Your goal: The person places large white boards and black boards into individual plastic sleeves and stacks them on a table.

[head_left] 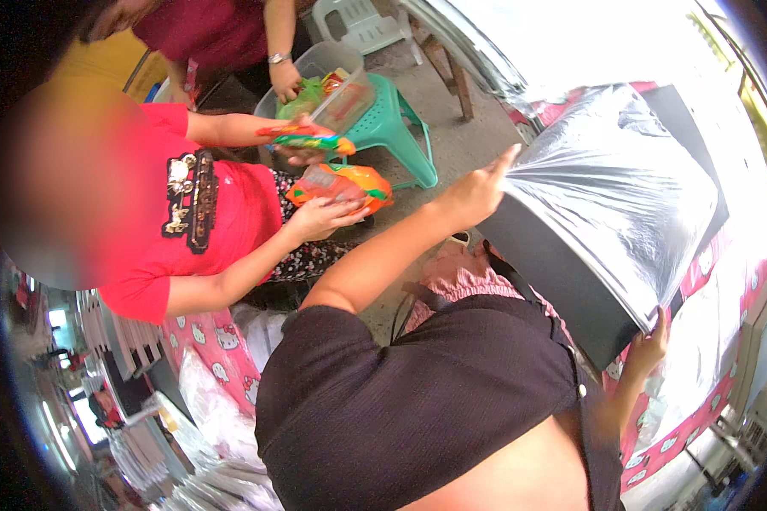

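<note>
A shiny clear plastic sheet [614, 183], possibly a bag, is stretched above a large flat black board [562, 277] on the table to my right. My left hand [479, 194] pinches one corner of the plastic, and creases fan out from the fingers. At the opposite end of the same edge, my right hand [650, 347] is closed on the plastic, close to the board's near corner. Between the two hands the plastic edge runs taut. Part of the board lies under the plastic and shows only dimly.
A pink patterned cover [656, 451] lies over the table. To my left, a person in a red shirt [230, 200] holds orange snack packets [343, 187]. Another person reaches into a clear bin [349, 100] beside a green stool [392, 128]. Stacked boards [128, 341] stand lower left.
</note>
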`<move>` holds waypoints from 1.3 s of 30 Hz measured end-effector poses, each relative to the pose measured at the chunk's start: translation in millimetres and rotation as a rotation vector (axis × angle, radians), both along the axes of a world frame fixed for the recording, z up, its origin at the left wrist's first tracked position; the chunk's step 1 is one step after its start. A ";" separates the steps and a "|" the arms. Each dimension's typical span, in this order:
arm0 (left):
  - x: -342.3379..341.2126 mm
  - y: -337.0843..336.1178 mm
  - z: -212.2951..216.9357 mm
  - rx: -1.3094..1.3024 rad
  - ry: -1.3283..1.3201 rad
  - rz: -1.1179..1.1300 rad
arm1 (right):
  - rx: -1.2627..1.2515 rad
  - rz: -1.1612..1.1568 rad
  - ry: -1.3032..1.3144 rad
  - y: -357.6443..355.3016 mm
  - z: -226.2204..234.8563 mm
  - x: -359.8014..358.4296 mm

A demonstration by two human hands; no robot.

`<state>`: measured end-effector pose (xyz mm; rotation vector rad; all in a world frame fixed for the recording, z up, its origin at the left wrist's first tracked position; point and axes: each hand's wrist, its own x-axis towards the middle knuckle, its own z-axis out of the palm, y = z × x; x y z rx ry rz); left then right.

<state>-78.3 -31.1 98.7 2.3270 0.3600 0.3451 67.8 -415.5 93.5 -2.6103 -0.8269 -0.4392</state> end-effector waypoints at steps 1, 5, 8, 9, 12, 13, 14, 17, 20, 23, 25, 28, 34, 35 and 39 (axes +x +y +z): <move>-8.9 -3.7 -10.1 0.029 -0.066 -0.004 | 0.017 -0.050 0.041 -10.0 -9.3 -11.0; -14.9 -25.8 -24.2 0.065 -0.108 -0.004 | -0.084 -0.418 0.389 -31.8 -4.4 -50.6; -12.1 -38.2 -19.9 0.020 -0.047 0.058 | 0.045 -0.228 0.193 -51.7 -7.1 -59.5; -10.9 -38.1 -21.2 0.013 -0.047 0.072 | 0.088 -0.185 0.175 -47.3 -1.2 -67.8; -4.6 -38.6 -23.2 -0.024 -0.035 0.125 | 0.115 -0.019 0.154 -58.6 -7.0 -95.6; -1.4 -40.4 -23.4 -0.040 -0.024 0.149 | 0.109 0.008 0.174 -60.6 -3.4 -105.8; -2.5 -40.3 -26.0 -0.143 -0.025 0.180 | 0.112 0.008 0.276 -63.1 -2.6 -117.4; -10.5 -32.5 -47.8 -0.597 -0.110 0.279 | 0.174 0.063 0.388 -73.2 -2.1 -129.4; 4.0 -54.3 -45.6 -1.385 -0.467 0.665 | 0.521 -0.409 0.626 -55.2 -4.9 -115.2; 22.0 -72.9 -36.6 -1.158 -0.395 0.599 | 0.915 -0.684 0.986 -21.9 -21.5 -89.5; 35.0 -65.7 -13.4 -0.927 -0.436 0.446 | 1.019 -0.570 1.054 -22.6 -46.8 -89.7; 54.6 -43.7 36.0 -0.495 -0.633 0.339 | 1.061 -0.432 1.362 -0.5 -37.7 -96.6; 69.8 39.3 67.2 -0.609 -0.671 0.275 | 1.400 -0.084 1.520 76.0 -33.3 -116.4; 70.2 47.5 64.1 -0.627 -0.602 0.240 | 1.263 -0.072 1.524 70.9 -39.3 -116.0; 63.6 23.3 72.8 -0.330 -0.597 0.112 | 1.012 -0.067 1.539 33.4 -77.3 -140.4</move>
